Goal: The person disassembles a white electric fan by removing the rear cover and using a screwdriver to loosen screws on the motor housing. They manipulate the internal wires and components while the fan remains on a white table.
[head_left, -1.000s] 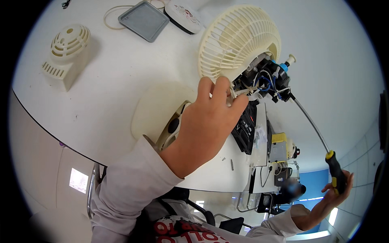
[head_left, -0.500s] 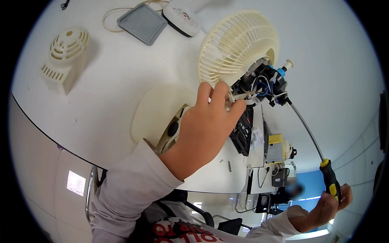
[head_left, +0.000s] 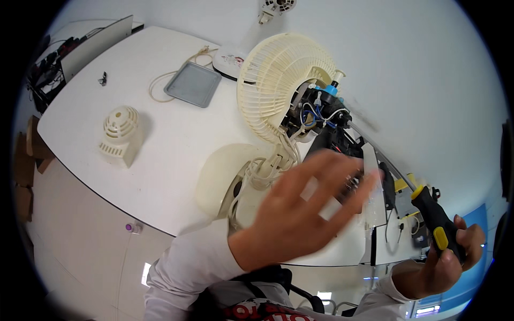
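A cream desk fan stands tilted on the table, with its slatted grille [head_left: 273, 75] and an exposed black motor [head_left: 320, 109] trailing blue and white wires. Its rounded base [head_left: 219, 171] has a cable looped over the neck. My right hand [head_left: 447, 270] grips a black and yellow screwdriver [head_left: 435, 219] by the handle. The long shaft reaches up to the motor's right side; whether the tip sits on a screw cannot be seen. Smeared by motion, my left hand [head_left: 300, 214] hovers in front of the fan's neck, fingers spread and holding nothing.
A cream vented motor cover [head_left: 122, 131] stands on the left of the table. Farther back are a grey tray [head_left: 194, 84], a white flower-patterned appliance [head_left: 229, 63], and a small dark item [head_left: 103, 79]. A black case [head_left: 320, 143] lies behind my left fingers.
My left hand has let go of the fan's neck and moved right and down, fingers spreading. The view has shifted, showing more of the table's far left. The screwdriver remains in my right hand.
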`<state>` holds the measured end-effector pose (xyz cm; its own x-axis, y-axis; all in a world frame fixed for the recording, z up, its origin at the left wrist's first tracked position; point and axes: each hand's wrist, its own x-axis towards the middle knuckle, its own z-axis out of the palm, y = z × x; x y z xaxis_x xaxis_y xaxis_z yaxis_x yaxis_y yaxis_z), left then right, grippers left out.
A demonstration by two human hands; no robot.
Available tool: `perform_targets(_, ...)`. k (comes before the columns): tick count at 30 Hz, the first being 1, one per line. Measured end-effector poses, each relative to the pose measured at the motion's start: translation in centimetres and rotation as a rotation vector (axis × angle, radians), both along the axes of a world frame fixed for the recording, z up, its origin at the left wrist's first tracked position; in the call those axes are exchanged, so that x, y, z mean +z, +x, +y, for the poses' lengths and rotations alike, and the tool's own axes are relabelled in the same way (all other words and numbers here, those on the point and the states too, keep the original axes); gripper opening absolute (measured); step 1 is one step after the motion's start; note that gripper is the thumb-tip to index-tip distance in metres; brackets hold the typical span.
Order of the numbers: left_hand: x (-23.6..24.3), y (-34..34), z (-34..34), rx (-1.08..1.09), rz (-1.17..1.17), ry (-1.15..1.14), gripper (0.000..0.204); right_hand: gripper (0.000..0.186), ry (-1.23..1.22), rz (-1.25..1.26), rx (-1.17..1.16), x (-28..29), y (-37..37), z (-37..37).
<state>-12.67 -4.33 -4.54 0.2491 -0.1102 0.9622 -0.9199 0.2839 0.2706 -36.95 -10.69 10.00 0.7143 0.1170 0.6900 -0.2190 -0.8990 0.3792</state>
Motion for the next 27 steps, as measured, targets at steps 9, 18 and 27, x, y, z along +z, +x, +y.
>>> perform_targets(9, 5.5, -4.1, -1.9, -0.176, -0.17, -0.096, 0.036, 0.032, -0.207, 0.099, 0.048, -0.9, 1.6, -0.7)
perform_targets(18, 5.3, -3.8, -2.9, -0.199, -0.202, -0.157, 0.033, 0.062, 0.007, -0.206, 0.216, -2.4, -1.1, -4.5)
perform_targets(27, 5.5, -4.3, -3.5, -0.148, -0.189, -0.226, 0.031, 0.04, -0.084, -0.107, 0.225, -2.2, 0.5, -2.6)
